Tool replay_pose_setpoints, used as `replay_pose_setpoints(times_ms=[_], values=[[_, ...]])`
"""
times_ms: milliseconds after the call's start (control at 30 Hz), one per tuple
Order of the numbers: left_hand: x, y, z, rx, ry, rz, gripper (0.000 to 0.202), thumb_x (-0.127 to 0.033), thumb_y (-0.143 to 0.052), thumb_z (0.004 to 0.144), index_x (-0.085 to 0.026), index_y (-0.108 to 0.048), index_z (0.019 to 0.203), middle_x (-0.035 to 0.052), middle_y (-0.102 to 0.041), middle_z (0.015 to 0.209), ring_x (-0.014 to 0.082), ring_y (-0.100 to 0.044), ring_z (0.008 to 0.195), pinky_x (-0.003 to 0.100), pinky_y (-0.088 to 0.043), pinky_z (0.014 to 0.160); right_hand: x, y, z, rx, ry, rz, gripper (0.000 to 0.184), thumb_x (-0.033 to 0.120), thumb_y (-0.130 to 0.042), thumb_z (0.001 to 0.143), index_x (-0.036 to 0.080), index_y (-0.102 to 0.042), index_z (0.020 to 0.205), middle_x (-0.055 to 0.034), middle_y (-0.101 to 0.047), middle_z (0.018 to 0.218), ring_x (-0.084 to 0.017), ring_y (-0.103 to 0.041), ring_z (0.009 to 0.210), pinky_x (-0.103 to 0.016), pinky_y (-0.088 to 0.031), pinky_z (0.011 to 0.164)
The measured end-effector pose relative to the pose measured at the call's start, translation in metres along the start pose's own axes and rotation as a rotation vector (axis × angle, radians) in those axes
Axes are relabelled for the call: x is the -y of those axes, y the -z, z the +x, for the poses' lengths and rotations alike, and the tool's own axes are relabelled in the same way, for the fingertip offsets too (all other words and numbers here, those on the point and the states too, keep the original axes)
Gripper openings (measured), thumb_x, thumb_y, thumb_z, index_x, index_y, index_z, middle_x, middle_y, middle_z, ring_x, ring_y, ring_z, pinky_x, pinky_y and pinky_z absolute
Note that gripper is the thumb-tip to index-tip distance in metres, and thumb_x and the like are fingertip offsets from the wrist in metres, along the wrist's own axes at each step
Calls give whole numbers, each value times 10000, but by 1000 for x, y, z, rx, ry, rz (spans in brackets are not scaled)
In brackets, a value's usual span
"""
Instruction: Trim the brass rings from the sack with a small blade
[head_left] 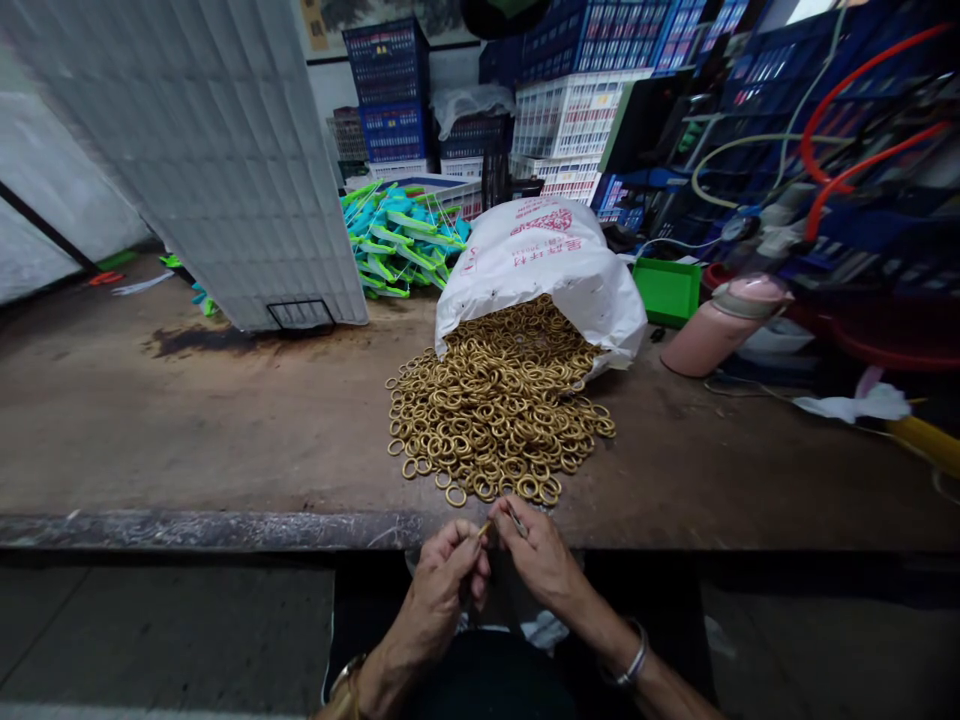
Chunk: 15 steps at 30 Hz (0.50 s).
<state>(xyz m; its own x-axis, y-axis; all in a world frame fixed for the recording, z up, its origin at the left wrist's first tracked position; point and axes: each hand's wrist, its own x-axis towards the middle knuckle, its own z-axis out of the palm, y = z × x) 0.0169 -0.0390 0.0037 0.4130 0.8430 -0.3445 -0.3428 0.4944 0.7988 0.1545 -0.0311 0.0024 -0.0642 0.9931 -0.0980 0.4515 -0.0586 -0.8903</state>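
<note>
Left hand [444,570] pinches a ring [484,529], edge-on, long axis near-left to far-right. Right hand [546,562] grips small metal piece [517,520], mostly hidden, slanting far-left.

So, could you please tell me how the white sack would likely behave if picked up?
The white sack is probably floppy, as its mouth sags in folds. It is likely heavy, given the many metallic-looking rings inside. Lifted from the back, it might spill rings, since they lie heaped from its open mouth onto the table.
</note>
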Motion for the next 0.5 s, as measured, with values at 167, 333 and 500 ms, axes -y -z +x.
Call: replay_pose_setpoints(times_ms=[167, 333, 500], values=[[-1, 1, 0, -47, -14, 40, 256, -409, -534, 758, -165, -458, 745, -34, -493, 609, 38, -398, 434, 168, -312, 421, 1, 1, -7, 104, 44, -242, 167, 143, -350, 749, 203, -503, 773, 7, -569, 653, -125, -529, 623, -217, -342, 593], [2, 3, 0, -70, -1, 99, 282, -431, -550, 737, -170, -443, 744, -37, -500, 581, 43, -411, 430, 165, -330, 424, 4, 0, -7, 151, 0, -377, 270, 66, -350, 653, 202, -501, 830, -1, -597, 692, -129, -558, 651, -208, -334, 598], [1, 2, -1, -79, -56, 169, 274, -425, -526, 756, -166, -448, 715, -43, -479, 548, 46, -414, 440, 166, -349, 448, 7, 1, -6, 164, 17, -479, 276, 68, -350, 639, 195, -495, 835, -11, -601, 700, -138, -550, 654, -218, -309, 586]])
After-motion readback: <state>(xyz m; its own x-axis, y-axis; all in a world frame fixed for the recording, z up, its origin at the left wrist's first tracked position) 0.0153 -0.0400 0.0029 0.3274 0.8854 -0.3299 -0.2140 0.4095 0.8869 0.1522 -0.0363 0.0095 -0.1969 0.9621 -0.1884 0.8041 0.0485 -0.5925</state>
